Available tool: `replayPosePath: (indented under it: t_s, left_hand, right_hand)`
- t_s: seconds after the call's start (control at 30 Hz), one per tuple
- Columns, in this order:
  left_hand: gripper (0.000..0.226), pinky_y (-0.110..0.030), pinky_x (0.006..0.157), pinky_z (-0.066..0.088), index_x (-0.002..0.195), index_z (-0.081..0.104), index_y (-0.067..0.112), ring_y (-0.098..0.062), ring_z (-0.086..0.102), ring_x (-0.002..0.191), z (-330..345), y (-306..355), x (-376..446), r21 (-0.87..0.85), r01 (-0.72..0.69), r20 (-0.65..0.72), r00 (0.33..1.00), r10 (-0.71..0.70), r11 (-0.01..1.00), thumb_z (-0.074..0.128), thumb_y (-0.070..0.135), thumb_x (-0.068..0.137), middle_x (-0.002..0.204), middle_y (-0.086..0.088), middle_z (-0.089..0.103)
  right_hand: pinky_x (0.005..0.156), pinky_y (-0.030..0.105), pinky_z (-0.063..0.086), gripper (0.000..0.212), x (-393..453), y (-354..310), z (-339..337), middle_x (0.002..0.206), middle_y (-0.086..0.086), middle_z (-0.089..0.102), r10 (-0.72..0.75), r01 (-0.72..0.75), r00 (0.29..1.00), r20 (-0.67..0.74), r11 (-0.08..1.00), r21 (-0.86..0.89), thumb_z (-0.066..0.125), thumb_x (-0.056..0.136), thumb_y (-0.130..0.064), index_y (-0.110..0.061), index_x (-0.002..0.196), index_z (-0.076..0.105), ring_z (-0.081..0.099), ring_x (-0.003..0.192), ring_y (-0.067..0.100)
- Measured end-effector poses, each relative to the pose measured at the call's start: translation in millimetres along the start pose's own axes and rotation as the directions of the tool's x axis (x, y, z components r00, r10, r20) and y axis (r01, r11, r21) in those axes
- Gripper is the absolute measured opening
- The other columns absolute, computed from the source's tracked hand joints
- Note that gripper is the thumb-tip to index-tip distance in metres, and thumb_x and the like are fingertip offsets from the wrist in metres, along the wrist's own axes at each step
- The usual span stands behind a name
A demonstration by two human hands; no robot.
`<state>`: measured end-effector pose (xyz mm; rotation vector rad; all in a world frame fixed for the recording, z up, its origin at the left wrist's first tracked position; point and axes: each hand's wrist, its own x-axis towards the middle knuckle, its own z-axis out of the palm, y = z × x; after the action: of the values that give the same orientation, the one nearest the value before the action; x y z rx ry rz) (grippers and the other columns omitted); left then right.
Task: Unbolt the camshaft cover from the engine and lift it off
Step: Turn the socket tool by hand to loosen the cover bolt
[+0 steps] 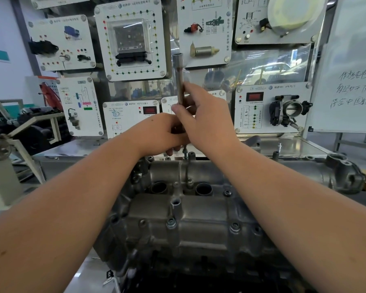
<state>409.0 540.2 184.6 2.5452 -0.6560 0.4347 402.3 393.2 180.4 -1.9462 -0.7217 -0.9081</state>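
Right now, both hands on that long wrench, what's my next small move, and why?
Probably keep turning the wrench to back out the far-edge bolt: both hands grip it upright there, and the camshaft cover shows other bolts seated.

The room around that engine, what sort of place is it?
Probably an automotive training workshop or classroom. Wall-mounted demonstration panels display car parts with wiring diagrams, one holding a throttle body. A handwritten whiteboard stands at right, and a bare engine sits out for hands-on practice.
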Motion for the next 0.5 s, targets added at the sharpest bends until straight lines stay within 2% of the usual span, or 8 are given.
replayPosePath:
  t_s: [0.03, 0.1, 0.2, 0.3, 0.4, 0.5]
  left_hand:
    - [0.012, -0.007, 0.052, 0.043, 0.079, 0.064, 0.037, -0.007, 0.070, 0.060, 0.1, 0.6, -0.3, -0.014, 0.003, -0.003, 1.000, -0.003, 1.000, 0.059, 0.041, 0.088, 0.075, 0.019, 0.072]
    - [0.012, -0.005, 0.052, 0.042, 0.082, 0.066, 0.036, -0.007, 0.071, 0.062, 0.4, 1.5, -0.9, -0.038, 0.010, -0.004, 1.000, -0.011, 0.999, 0.056, 0.042, 0.085, 0.075, 0.025, 0.071]
    - [0.013, -0.003, 0.053, 0.040, 0.086, 0.066, 0.039, -0.001, 0.069, 0.063, -0.7, 0.0, -0.3, -0.026, 0.015, 0.003, 1.000, -0.015, 1.000, 0.061, 0.032, 0.096, 0.069, 0.033, 0.068]
    - [0.020, -0.001, 0.054, 0.039, 0.083, 0.063, 0.041, 0.005, 0.066, 0.061, -1.6, -0.4, -0.3, 0.006, 0.010, -0.001, 1.000, -0.010, 1.000, 0.061, 0.028, 0.098, 0.065, 0.036, 0.065]
    - [0.016, -0.003, 0.053, 0.042, 0.082, 0.062, 0.042, 0.001, 0.068, 0.062, -0.4, -0.3, 0.4, 0.014, -0.007, -0.013, 1.000, 0.008, 1.000, 0.062, 0.032, 0.095, 0.071, 0.029, 0.069]
    - [0.006, -0.006, 0.053, 0.044, 0.086, 0.065, 0.039, -0.004, 0.071, 0.063, -0.7, -0.7, 1.3, -0.003, -0.002, -0.023, 1.000, 0.002, 1.000, 0.062, 0.038, 0.090, 0.082, 0.020, 0.072]
  right_hand:
    - [0.075, 0.019, 0.041, 0.037, 0.5, -0.3, 0.3, 0.094, -0.007, 0.066, -0.005, 0.005, 1.000, 0.001, 1.000, -0.016, 0.059, 0.099, -0.023, -0.019, 0.136, 0.057, 0.063, 0.089, 0.015]
    - [0.074, 0.026, 0.045, 0.031, 1.3, 0.0, 1.0, 0.090, -0.005, 0.067, 0.004, -0.003, 1.000, 0.013, 0.999, -0.036, 0.054, 0.101, -0.021, -0.017, 0.132, 0.057, 0.062, 0.084, 0.017]
    - [0.079, 0.034, 0.052, 0.043, 1.9, 0.3, 0.6, 0.099, 0.006, 0.071, 0.035, -0.035, 0.999, 0.024, 0.999, -0.009, 0.050, 0.103, -0.021, -0.016, 0.145, 0.044, 0.065, 0.086, 0.023]
    - [0.084, 0.040, 0.054, 0.050, 1.2, -0.2, 0.1, 0.102, 0.006, 0.072, 0.036, -0.036, 0.999, 0.035, 0.999, -0.007, 0.054, 0.102, -0.026, -0.018, 0.149, 0.039, 0.066, 0.088, 0.022]
    - [0.088, 0.035, 0.052, 0.051, 1.7, 0.4, -0.7, 0.109, 0.001, 0.071, 0.044, -0.044, 0.999, 0.008, 0.999, -0.002, 0.060, 0.099, -0.029, -0.018, 0.147, 0.044, 0.065, 0.097, 0.019]
    - [0.079, 0.034, 0.050, 0.038, 3.2, 0.8, -0.7, 0.097, 0.004, 0.069, 0.012, -0.011, 1.000, 0.008, 0.999, -0.051, 0.054, 0.102, -0.024, -0.012, 0.137, 0.051, 0.063, 0.086, 0.020]
